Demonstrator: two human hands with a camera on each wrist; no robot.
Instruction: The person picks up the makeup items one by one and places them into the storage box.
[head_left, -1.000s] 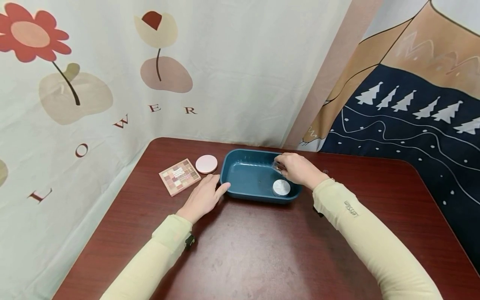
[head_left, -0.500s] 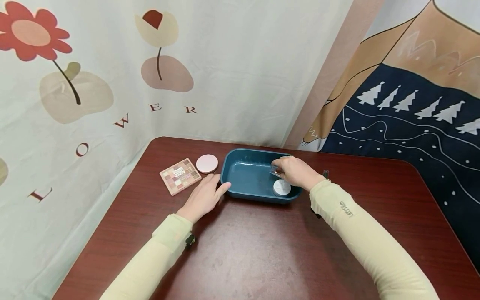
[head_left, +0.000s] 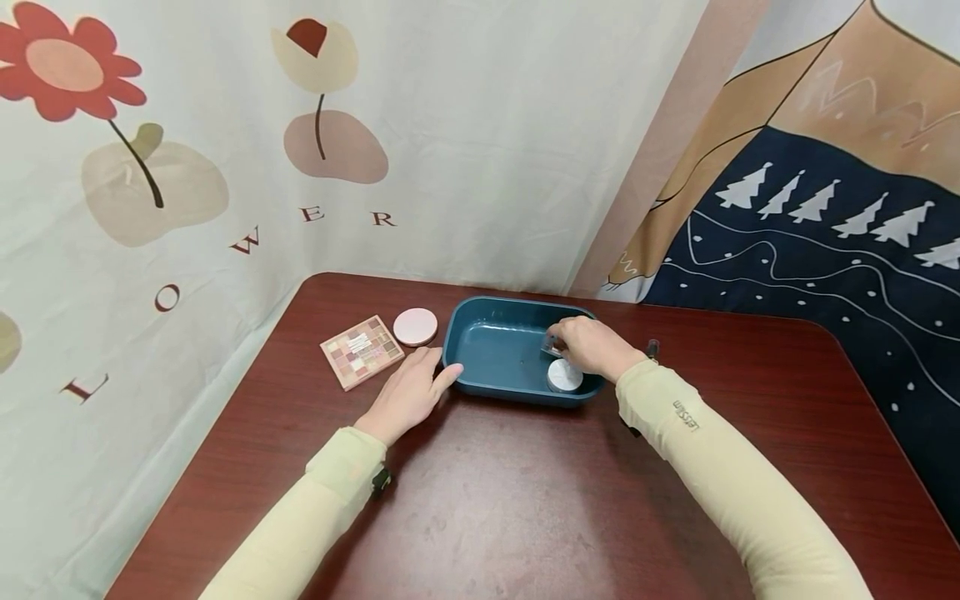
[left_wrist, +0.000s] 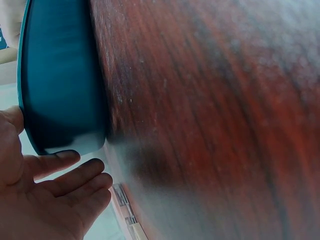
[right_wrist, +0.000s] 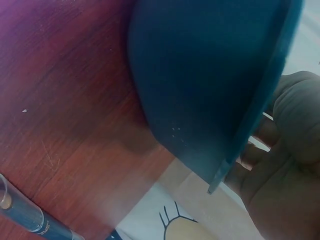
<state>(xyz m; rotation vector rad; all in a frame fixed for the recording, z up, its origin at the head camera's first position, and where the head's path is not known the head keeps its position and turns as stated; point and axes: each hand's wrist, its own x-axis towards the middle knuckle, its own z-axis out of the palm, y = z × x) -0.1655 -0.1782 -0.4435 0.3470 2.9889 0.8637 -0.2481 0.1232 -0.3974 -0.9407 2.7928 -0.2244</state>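
A blue plastic tray (head_left: 498, 392) stands near the table's back edge. At its left end lies my left hand (head_left: 405, 392), fingers extended along the outside and thumb at the rim; it grips nothing. Inside the tray's right part, my right hand (head_left: 596, 346) pinches a small clear case (head_left: 552, 344), mostly covered by the fingers. Just in front of that hand, a round white-lidded jar (head_left: 564, 376) sits in the tray. The right wrist view shows the tray's outer wall (right_wrist: 200, 90), with the fingertips behind its rim.
Left of the tray are an eyeshadow palette (head_left: 362, 352) and a round pale pink compact (head_left: 415, 326). A slim tube with a clear end (right_wrist: 35, 215) lies on the table right of the tray. Printed curtains (head_left: 480, 167) hang behind the table (head_left: 495, 500).
My right hand has shifted slightly left and toward me inside the tray, the clear case still between its fingers. The tube beyond the right wrist shows more. My left hand has stayed put.
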